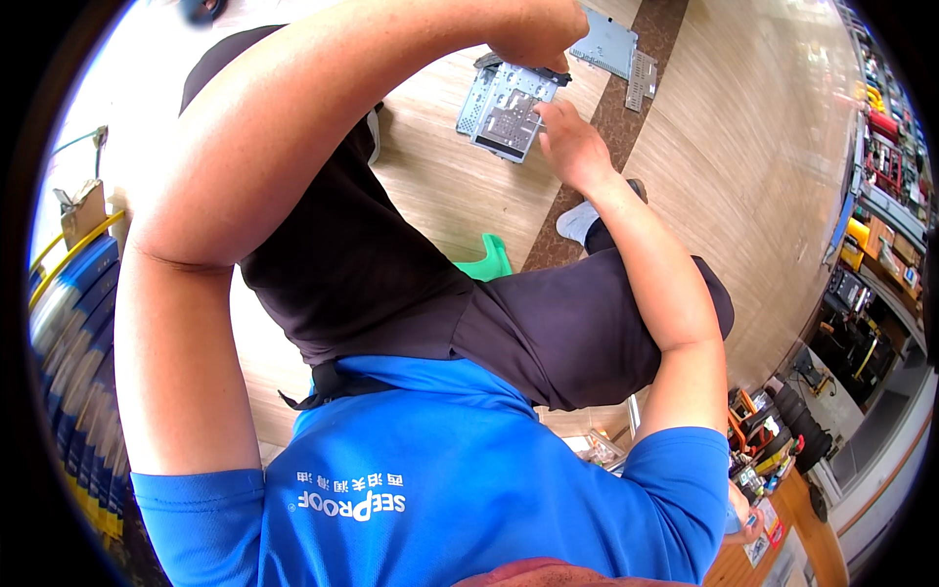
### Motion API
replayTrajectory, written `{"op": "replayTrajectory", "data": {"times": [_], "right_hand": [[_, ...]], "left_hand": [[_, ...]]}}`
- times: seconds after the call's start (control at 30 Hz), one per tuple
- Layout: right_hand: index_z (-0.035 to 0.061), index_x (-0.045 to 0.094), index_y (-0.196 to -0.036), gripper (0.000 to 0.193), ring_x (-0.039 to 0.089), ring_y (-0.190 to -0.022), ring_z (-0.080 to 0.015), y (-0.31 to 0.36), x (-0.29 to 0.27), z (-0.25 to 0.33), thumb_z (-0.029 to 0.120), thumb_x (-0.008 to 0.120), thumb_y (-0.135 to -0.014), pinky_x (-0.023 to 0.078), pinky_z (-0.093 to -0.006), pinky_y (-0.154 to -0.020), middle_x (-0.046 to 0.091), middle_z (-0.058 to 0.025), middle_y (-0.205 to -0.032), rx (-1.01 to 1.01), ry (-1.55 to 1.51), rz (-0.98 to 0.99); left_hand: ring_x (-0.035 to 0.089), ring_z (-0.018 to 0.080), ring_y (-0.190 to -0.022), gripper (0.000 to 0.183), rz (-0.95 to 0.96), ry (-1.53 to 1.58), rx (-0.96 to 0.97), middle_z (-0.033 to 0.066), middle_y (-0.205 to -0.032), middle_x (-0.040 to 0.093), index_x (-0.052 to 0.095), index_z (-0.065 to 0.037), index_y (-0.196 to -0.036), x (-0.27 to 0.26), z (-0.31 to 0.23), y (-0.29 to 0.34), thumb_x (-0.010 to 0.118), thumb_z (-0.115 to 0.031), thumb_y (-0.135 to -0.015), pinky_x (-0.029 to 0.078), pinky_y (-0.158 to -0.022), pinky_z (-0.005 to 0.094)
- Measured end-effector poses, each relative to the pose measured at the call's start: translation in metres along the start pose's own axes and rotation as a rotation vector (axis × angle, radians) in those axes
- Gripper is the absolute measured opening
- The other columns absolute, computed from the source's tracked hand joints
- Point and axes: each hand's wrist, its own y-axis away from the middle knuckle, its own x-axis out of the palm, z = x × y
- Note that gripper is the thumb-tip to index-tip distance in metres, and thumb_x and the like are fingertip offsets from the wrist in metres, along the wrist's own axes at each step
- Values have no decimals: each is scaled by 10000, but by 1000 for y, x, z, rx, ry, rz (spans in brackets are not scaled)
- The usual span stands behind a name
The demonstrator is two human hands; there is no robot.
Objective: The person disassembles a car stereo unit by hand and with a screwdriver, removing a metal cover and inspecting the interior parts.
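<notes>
A silver metal case [511, 112] with a perforated grey panel and a black strip along its near edge sits on the floor ahead of me. My left hand [541, 31] is over its far end, with the fingers curled down by a dark part; the top of the picture crops this hand, and what its fingers hold is hidden. At the case's right side is my right hand [575, 147], thumb and fingertips closed on the edge of the case. Just beyond lies a flat metal panel [603, 42], with a small slotted metal plate [641, 80] next to it.
Below my legs shows a green plastic stool [489, 259]. Shelves [885, 235] crowded with goods line the right. Blue and yellow packages [83, 362] stand at left. Another person's hand [751, 523] appears by a wooden table [812, 528] at lower right.
</notes>
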Motion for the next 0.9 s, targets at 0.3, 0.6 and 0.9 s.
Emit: {"op": "replayTrajectory", "data": {"times": [0.3, 0.6, 0.9], "right_hand": [[88, 510, -1250, 407, 619, -1035, -381, -2, 0, -1, 69, 634, -862, 535, -463, -856, 583, -169, -1154, 18, 30, -29], [121, 501, -1283, 409, 625, -1024, -385, 0, 0, -5, 147, 640, -900, 528, -476, -839, 603, -172, -1152, -87, 17, -61], [90, 503, -1307, 411, 618, -1053, -385, 0, 3, -15, 126, 605, -910, 520, -462, -886, 604, -168, -1171, -101, -37, -81]], "left_hand": [[683, 375, -932, 417, -8, 5, 3, 209, -959, 720, 747, 1, -950, 1, -1, 0, 654, -403, -910, 525, -821, 457], [682, 373, -928, 408, -10, -12, 18, 209, -951, 718, 746, -3, -954, 4, -1, -2, 647, -397, -914, 526, -816, 453], [664, 407, -883, 392, -7, 7, 34, 229, -907, 704, 720, 7, -931, 2, -4, -6, 634, -375, -929, 517, -793, 483]]}}
